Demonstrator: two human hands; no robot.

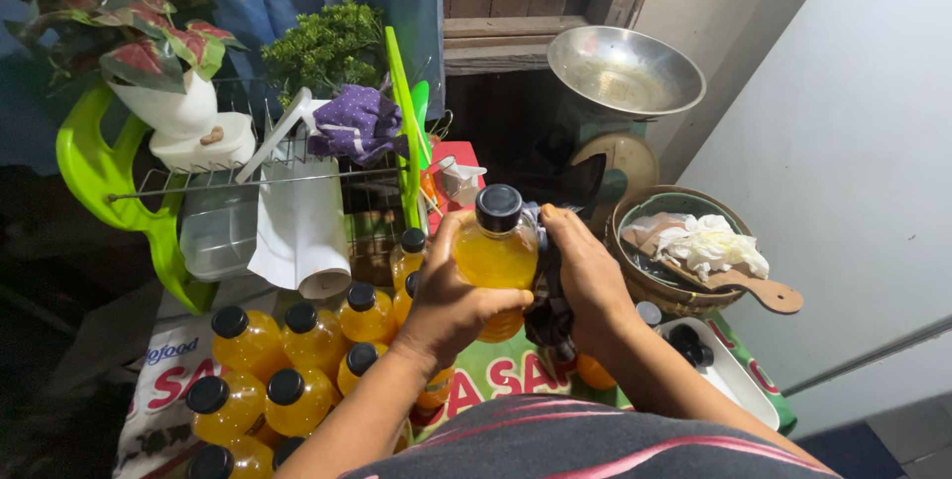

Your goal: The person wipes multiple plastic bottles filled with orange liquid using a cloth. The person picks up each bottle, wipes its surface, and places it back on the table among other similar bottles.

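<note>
- Above the printed table cover [169,380], at chest height: a bottle of orange liquid [494,259] with a black cap [499,204], held upright between both hands.
- Step in hand, as judged: wiping the bottle's side. The dark cloth [548,293] lies pressed between the right palm and the bottle.
- Left hand [448,293]: fingers wrapped closely round the bottle's left flank, thumb forward, wrist bent inward; it bears the weight.
- Right hand [585,276]: closed over the cloth against the bottle's right flank, forearm angled in from the lower right.
- Next move, as judged: calls for a steady left grip while the cloth travels round the wall.
- Surroundings: capped bottles [288,360] of the same liquid stand grouped at left; a dish rack [288,177], weighing scale [625,82] and woven basket [684,241] stand behind.
</note>
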